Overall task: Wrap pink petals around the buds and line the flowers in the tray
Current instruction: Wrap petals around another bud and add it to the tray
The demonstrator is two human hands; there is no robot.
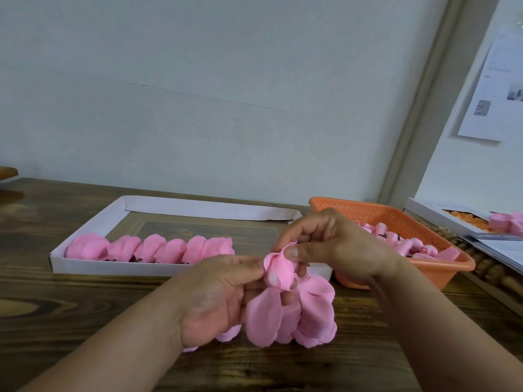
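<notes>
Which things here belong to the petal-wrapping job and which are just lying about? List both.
Job:
- pink bud with petals, pinched by the left hand and right hand
- loose pink petals hanging below it
- white cardboard tray with a row of finished pink flowers
- orange perforated plastic basket of pink buds

Lying about:
- printed paper sheet on the wall
- white box of orange pieces

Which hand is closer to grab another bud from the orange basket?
Probably the right hand: it already sits just in front of the orange basket of buds. The left hand holds the loose pink petals, farther away.
</notes>
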